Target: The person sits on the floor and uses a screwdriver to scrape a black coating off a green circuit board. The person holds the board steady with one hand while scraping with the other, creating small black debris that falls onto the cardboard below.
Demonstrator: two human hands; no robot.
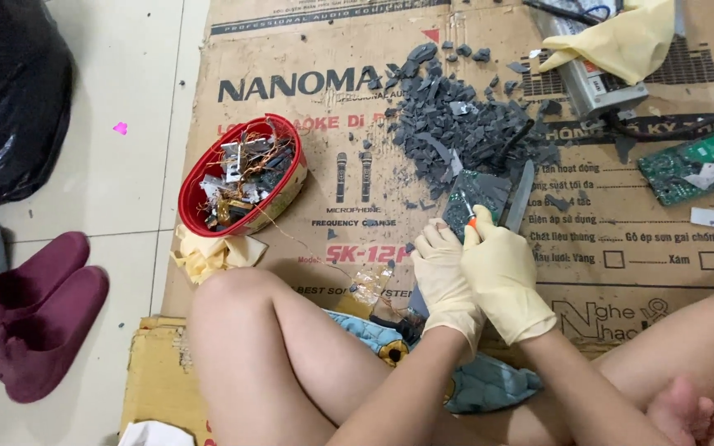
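Note:
Both my hands wear pale yellow gloves and meet over a flattened cardboard sheet (307,206). My left hand (442,277) presses on the near edge of a small green circuit board (474,194). My right hand (502,277) is closed around a tool with an orange tip (472,221) that points at the board. A flat grey metal strip (521,196) lies just right of the board. A heap of dark grey broken plastic pieces (456,124) lies beyond it.
A red oval bowl (196,186) of wires and metal scraps sits at left. A grey metal box (592,83) with a spare yellow glove (621,41) on it is at top right, another green board (692,161) at right. Maroon slippers (35,322) and a black bag (10,91) lie on the tiled floor.

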